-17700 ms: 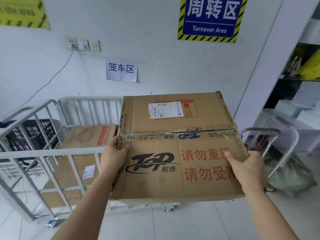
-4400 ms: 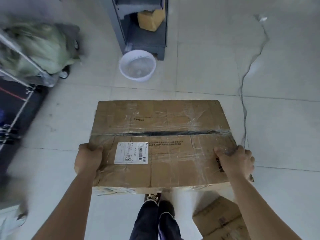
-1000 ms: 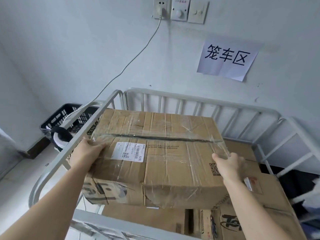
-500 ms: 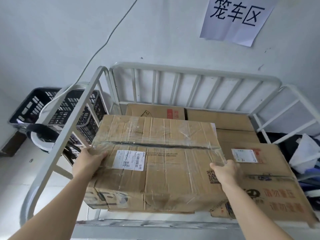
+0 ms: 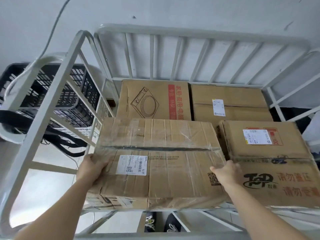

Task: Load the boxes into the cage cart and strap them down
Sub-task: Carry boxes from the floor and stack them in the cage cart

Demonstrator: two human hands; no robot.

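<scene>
- Two hands are gripping the taped box (image 5: pixel 159 153): my left hand (image 5: pixel 92 168) on its left edge, my right hand (image 5: pixel 226 174) on its right edge.
- I am holding it inside the cage cart (image 5: pixel 190 31), just beside the logo box (image 5: pixel 270 163).

Single wide-angle head view, close above cage cart (image 5: pixel 200 32), facing forward and steeply down into it.

This is a warehouse or parcel storeroom, by the look of it. A white-painted steel cage cart (image 5: pixel 199 31) with barred sides stands against a bare white painted wall (image 5: pixel 173 9), packed with taped brown cardboard cartons (image 5: pixel 230 94) bearing white printed barcode shipping labels (image 5: pixel 219 107). A black plastic lattice crate (image 5: pixel 57 94) sits just beside it, above pale floor tiles (image 5: pixel 48 184).
</scene>
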